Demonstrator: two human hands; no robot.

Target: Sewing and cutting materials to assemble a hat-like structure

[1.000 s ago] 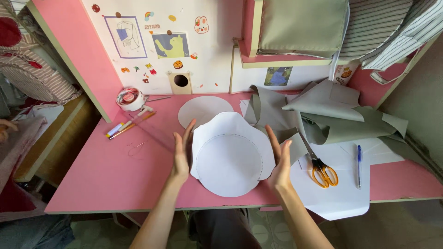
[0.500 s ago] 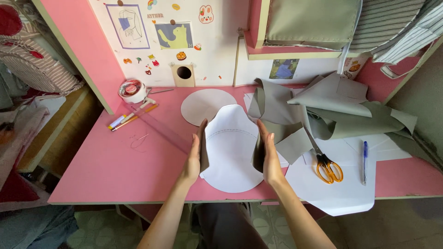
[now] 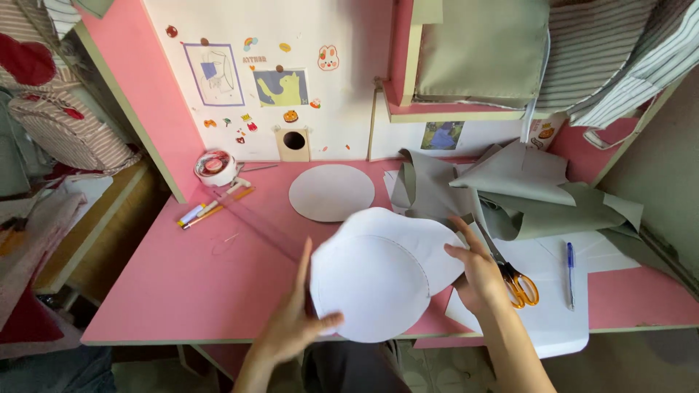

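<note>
Now folding: your left hand (image 3: 291, 327) and right hand (image 3: 477, 273) pinch the white paper shape (image 3: 382, 273); next, align edges.

1. A framed drawing (image 3: 212, 73), rectangular with a purple border on white, is stuck on the white wall far beyond the left hand's fingers (image 3: 304, 256), up and to their left.
2. A blue and yellow picture sticker (image 3: 280, 87), rectangular, sits just right of it, well above those fingers.
3. Small round and animal-shaped stickers (image 3: 328, 57), orange, red and white, are scattered around both.
4. A bluish printed picture (image 3: 442, 135), rectangular, hangs under the pink shelf, far above the right hand's fingers (image 3: 457, 251).
</note>
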